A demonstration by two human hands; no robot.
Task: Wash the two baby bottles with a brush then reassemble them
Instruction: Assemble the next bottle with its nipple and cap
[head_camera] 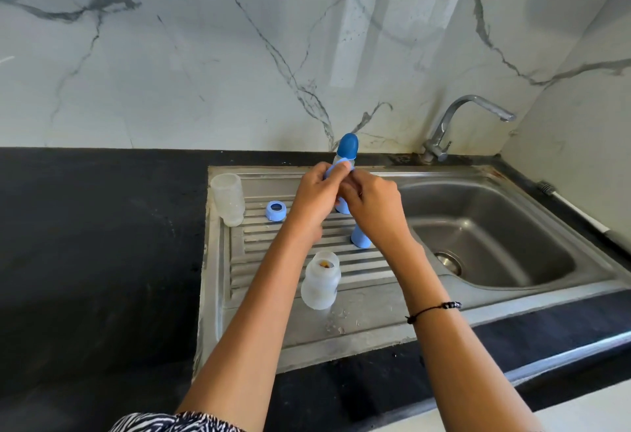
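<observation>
Two clear bottles stood uncapped on the ridged drainboard (307, 325) of the steel sink: one bottle (228, 198) at the board's ten o'clock corner, the other bottle (321, 279) nearer the person, at about six o'clock from the hands. One loose blue screw ring (276, 210) lay just beside the far bottle, at its three o'clock. One blue cap (360, 237) stood on the ridges under the right wrist, and another blue piece (342, 207) showed below the hands, mostly hidden by them.

Both hands met over the far side of the board. The left hand (316, 197) had its fingers and thumb curled round a light blue ring piece (336, 166), pinching its rim. The right hand (374, 206) was curled against the same piece from three o'clock; its fingertips were hidden, so what they pinched could not be made out. One brush with a dark blue rounded tip (348, 145) rose at twelve o'clock behind the hands.

The basin (495, 226) lay at three o'clock with one tap (457, 124) above it. A black counter (95, 244) surrounded the sink. A dark bracelet (433, 310) circled the right wrist.
</observation>
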